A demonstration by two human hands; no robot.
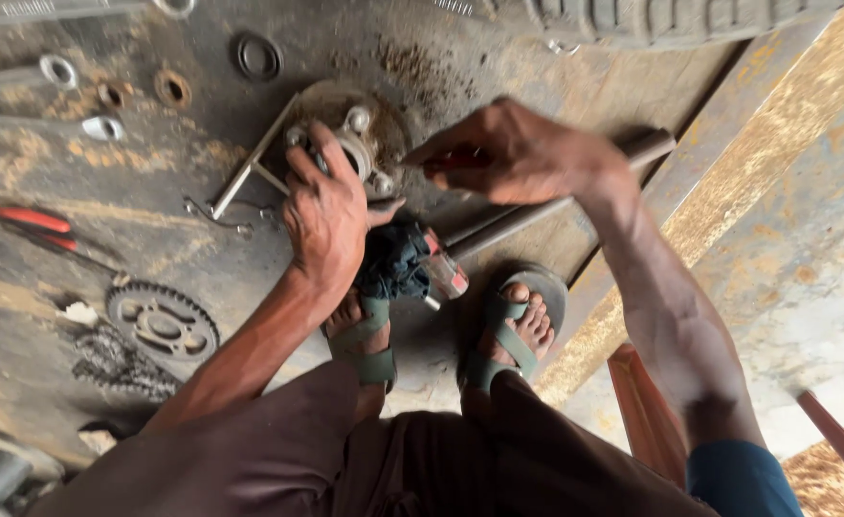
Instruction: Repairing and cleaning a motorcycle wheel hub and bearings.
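At the far left, red-handled pliers (32, 220) lie on the grimy floor (154, 191), and nearer the person a toothed sprocket (162, 324) rests beside a heap of chain (116, 362). Higher up sit a few loose rings and washers (255, 56). Next comes a thin cross-shaped wrench (240, 182), leaning against the wheel hub (369, 134). The left hand (326, 215) lies over the hub's front, fingers curled around its studded face, gripping it. Below that hand, a dark rag (398, 260) and a small red-and-white can (446, 273) lie between the sandalled feet (513, 330). The right hand (513, 153) is clenched on a small red-handled tool (451, 158), its tip at the hub. A metal shaft (556, 191) runs rightward beneath it.
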